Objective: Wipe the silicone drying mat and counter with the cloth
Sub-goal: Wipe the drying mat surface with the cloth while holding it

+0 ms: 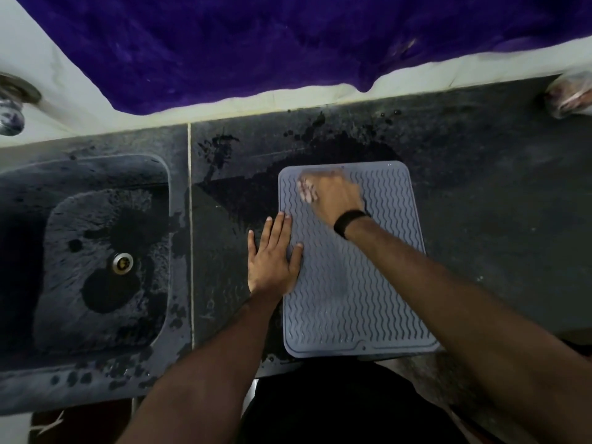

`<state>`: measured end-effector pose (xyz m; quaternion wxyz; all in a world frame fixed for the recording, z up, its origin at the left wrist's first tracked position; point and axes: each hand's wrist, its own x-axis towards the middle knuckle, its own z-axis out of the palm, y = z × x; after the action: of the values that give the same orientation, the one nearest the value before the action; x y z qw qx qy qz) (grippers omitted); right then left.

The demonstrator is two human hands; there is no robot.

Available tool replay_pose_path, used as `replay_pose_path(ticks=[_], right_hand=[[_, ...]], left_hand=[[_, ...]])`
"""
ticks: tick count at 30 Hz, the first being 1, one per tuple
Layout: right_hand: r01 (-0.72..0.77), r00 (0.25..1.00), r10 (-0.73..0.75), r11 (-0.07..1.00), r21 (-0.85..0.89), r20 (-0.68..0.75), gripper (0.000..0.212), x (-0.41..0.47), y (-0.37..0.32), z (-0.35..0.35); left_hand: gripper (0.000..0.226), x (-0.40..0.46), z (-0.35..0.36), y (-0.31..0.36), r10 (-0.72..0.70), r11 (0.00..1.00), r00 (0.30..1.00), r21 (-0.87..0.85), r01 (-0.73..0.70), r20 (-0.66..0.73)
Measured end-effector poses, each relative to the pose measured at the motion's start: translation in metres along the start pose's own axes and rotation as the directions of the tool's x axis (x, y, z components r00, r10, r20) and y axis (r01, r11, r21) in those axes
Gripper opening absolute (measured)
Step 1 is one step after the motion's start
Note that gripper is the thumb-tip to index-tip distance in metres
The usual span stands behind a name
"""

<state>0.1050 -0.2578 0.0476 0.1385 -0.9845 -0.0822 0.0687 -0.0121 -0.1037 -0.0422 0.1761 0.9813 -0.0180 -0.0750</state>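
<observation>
A grey silicone drying mat (355, 283) with a wavy ribbed pattern lies on the dark counter (496, 193), its near edge at the counter's front. My left hand (272, 254) presses flat on the mat's left edge, fingers straight, partly on the counter. My right hand (333, 193), motion-blurred and wearing a black wristband, is on the mat's far left corner. It grips a small pale cloth (307, 190), which shows only as a blurred patch under the fingers.
Wet dark patches (320, 149) spread over the counter behind and left of the mat. A dark sink (96, 251) with a metal drain lies at left, a tap (12, 104) above it. A purple fabric (256, 43) hangs over the wall. A blurred pale object (570, 97) sits far right.
</observation>
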Motion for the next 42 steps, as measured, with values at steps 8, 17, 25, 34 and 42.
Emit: replay_pose_path(ticks=[8,17,25,34,42], right_hand=[[-0.073,0.980,0.098,0.987,-0.143,0.173,0.056,0.020,0.015,0.008],[-0.040,0.994,0.043,0.999,-0.035,0.100,0.053,-0.043,0.022,0.011],[-0.126,0.984,0.140,0.984,-0.126,0.108,0.053,0.030,0.025,-0.006],[-0.114,0.978,0.131,0.988,-0.106,0.160,0.059,-0.047,0.014,0.014],[-0.148,0.988,0.152,0.985,-0.090,0.039,0.049,0.007,0.019,-0.022]], left_hand=[[0.065,0.000,-0.004,0.003,-0.010,1.000,1.000,0.011,0.010,0.008],[0.066,-0.001,-0.003,0.003,-0.004,1.000,1.000,0.020,0.004,0.005],[0.066,0.000,-0.002,0.002,-0.008,1.000,1.000,0.014,0.008,0.006],[0.065,-0.003,-0.003,0.002,-0.001,1.000,1.000,0.001,0.001,-0.003],[0.064,-0.002,-0.002,0.002,-0.005,1.000,1.000,0.007,0.005,0.003]])
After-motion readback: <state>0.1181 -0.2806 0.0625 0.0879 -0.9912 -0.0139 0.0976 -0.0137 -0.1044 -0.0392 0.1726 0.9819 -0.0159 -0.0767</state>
